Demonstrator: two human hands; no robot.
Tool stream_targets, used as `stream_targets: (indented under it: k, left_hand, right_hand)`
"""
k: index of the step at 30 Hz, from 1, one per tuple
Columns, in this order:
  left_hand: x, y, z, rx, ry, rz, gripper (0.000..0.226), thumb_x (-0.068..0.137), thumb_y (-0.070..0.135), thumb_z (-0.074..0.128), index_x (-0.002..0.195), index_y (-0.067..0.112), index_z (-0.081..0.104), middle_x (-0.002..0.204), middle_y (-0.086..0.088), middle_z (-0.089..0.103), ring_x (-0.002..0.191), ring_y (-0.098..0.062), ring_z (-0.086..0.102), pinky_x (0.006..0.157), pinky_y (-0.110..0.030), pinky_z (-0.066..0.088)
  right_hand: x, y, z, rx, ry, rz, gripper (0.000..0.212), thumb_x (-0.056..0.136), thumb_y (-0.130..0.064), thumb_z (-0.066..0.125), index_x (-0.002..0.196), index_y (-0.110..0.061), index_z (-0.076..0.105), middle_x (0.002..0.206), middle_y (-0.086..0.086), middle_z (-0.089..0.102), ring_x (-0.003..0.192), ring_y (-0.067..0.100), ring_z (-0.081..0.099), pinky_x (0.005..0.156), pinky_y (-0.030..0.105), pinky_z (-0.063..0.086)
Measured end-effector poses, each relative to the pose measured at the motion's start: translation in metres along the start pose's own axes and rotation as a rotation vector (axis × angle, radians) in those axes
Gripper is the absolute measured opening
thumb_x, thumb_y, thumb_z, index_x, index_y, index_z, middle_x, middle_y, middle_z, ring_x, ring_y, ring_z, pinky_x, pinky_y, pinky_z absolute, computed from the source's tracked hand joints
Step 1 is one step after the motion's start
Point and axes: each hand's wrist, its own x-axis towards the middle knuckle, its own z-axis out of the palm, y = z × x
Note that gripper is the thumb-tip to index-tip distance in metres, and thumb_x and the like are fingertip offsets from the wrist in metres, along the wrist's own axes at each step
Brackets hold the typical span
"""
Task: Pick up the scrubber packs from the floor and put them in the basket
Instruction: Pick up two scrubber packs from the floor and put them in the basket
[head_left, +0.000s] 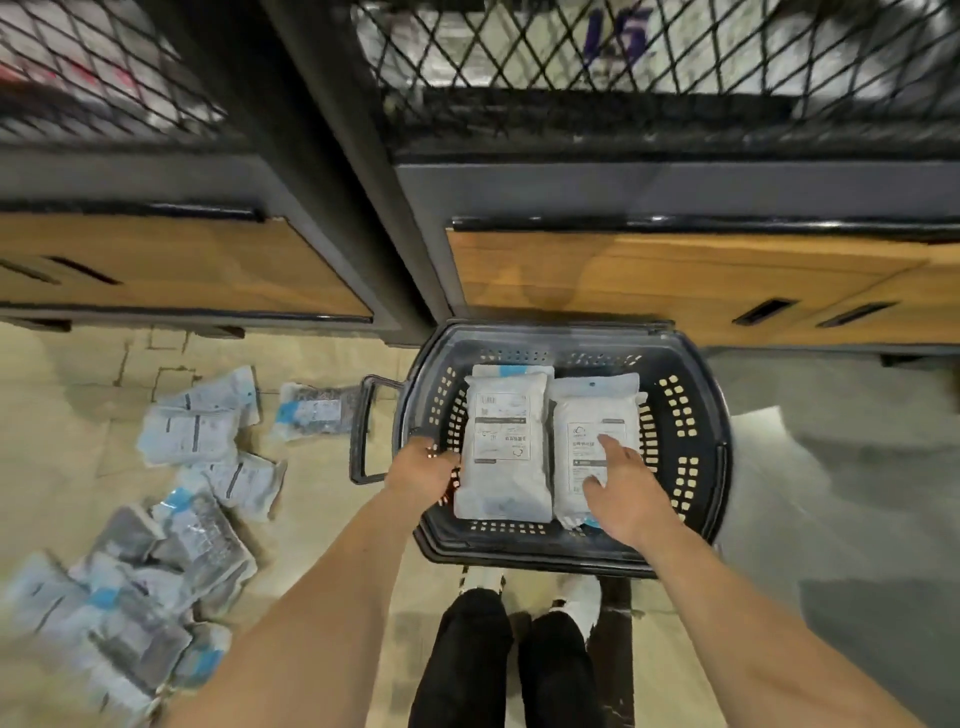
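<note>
Basket (698, 366) holds two packs side by side. Left hand (422, 467) grips left pack (506, 447) at its edge. Right hand (626, 493), fingers straight, rests on right pack (587, 410).

Head camera looks steeply down over basket (519, 550).

light: even, indoor, source perhaps overhead | shadows: soft beside basket (685, 415) | blur: packs (192, 431) at left, mesh (519, 52) | edges: fisheye-bent

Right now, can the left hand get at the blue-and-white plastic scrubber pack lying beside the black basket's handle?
Probably yes: the left hand is at the basket rim, the scrubber pack lies close, uncovered.
</note>
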Motion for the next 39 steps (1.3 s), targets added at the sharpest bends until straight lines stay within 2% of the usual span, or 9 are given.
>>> stream_targets:
  k: [6, 9, 11, 14, 17, 20, 25, 34, 39]
  left_hand:
    - [-0.120, 0.011, -0.092, -0.112, 0.089, 0.082, 0.026, 0.093, 0.021, 0.059, 0.113, 0.004, 0.055, 0.115, -0.004, 0.056, 0.105, -0.025, 0.054, 0.092, -0.033, 0.042]
    - [-0.177, 0.007, -0.138, -0.178, 0.158, 0.121, 0.008, 0.094, 0.018, 0.058, 0.088, 0.012, 0.057, 0.087, -0.008, 0.058, 0.083, -0.022, 0.051, 0.070, -0.029, 0.041]
    - [-0.213, 0.005, -0.170, -0.216, 0.189, 0.133, 0.013, 0.094, 0.021, 0.059, 0.101, 0.012, 0.055, 0.091, -0.008, 0.055, 0.082, -0.022, 0.050, 0.064, -0.028, 0.041]
    - [-0.246, -0.006, -0.215, -0.227, 0.210, 0.131, 0.046, 0.094, 0.033, 0.060, 0.131, 0.008, 0.048, 0.123, -0.012, 0.053, 0.107, -0.030, 0.055, 0.079, -0.037, 0.045]
    - [-0.272, -0.022, -0.254, -0.260, 0.271, 0.155, 0.053, 0.094, 0.035, 0.059, 0.139, 0.010, 0.045, 0.134, -0.013, 0.053, 0.117, -0.032, 0.055, 0.091, -0.043, 0.049]
    - [-0.294, -0.041, -0.289, -0.268, 0.277, 0.176, 0.051, 0.095, 0.035, 0.058, 0.139, 0.013, 0.045, 0.134, -0.010, 0.053, 0.119, -0.029, 0.055, 0.099, -0.044, 0.047]
    - [-0.319, -0.087, -0.356, -0.202, 0.301, 0.221, 0.040, 0.095, 0.039, 0.056, 0.126, 0.015, 0.055, 0.121, -0.006, 0.059, 0.109, -0.025, 0.058, 0.080, -0.038, 0.049]
    - [-0.320, -0.187, -0.463, -0.310, 0.296, 0.194, 0.040, 0.097, 0.034, 0.055, 0.129, 0.011, 0.047, 0.120, -0.010, 0.055, 0.109, -0.024, 0.056, 0.088, -0.039, 0.047]
    - [-0.307, -0.228, -0.490, -0.381, 0.292, 0.137, 0.030, 0.098, 0.031, 0.055, 0.122, 0.015, 0.048, 0.118, -0.007, 0.055, 0.106, -0.022, 0.056, 0.089, -0.040, 0.046]
  right_hand:
    - [-0.102, -0.072, -0.061, -0.117, 0.016, -0.231, 0.058, 0.101, -0.028, 0.045, 0.152, -0.013, 0.023, 0.154, 0.010, 0.034, 0.139, 0.030, 0.037, 0.111, 0.043, 0.034]
    - [-0.151, -0.106, -0.090, -0.199, 0.019, -0.309, 0.064, 0.101, -0.033, 0.044, 0.156, -0.019, 0.014, 0.159, 0.008, 0.027, 0.141, 0.030, 0.034, 0.110, 0.044, 0.036]
    - [-0.181, -0.129, -0.108, -0.256, 0.056, -0.370, 0.063, 0.100, -0.034, 0.044, 0.155, -0.022, 0.015, 0.156, 0.009, 0.033, 0.137, 0.031, 0.040, 0.107, 0.046, 0.040]
    - [-0.215, -0.164, -0.129, -0.287, 0.118, -0.466, 0.061, 0.099, -0.033, 0.044, 0.153, -0.022, 0.019, 0.149, 0.009, 0.044, 0.130, 0.031, 0.047, 0.104, 0.048, 0.043]
    - [-0.241, -0.194, -0.137, -0.321, 0.167, -0.522, 0.059, 0.099, -0.032, 0.044, 0.152, -0.019, 0.022, 0.139, 0.010, 0.053, 0.119, 0.032, 0.054, 0.097, 0.045, 0.048]
    - [-0.269, -0.218, -0.127, -0.318, 0.181, -0.547, 0.057, 0.099, -0.031, 0.044, 0.152, -0.018, 0.025, 0.136, 0.011, 0.056, 0.118, 0.031, 0.055, 0.096, 0.042, 0.047]
    - [-0.314, -0.257, -0.086, -0.328, 0.149, -0.581, 0.048, 0.100, -0.031, 0.043, 0.145, -0.018, 0.037, 0.128, 0.010, 0.060, 0.109, 0.028, 0.059, 0.091, 0.043, 0.051]
    - [-0.366, -0.340, 0.012, -0.449, 0.123, -0.646, 0.033, 0.100, -0.032, 0.041, 0.127, -0.015, 0.052, 0.121, 0.008, 0.062, 0.102, 0.026, 0.060, 0.090, 0.041, 0.052]
    - [-0.364, -0.377, 0.057, -0.607, 0.042, -0.650, 0.039, 0.099, -0.033, 0.042, 0.135, -0.019, 0.049, 0.129, 0.006, 0.059, 0.108, 0.025, 0.059, 0.091, 0.040, 0.052]
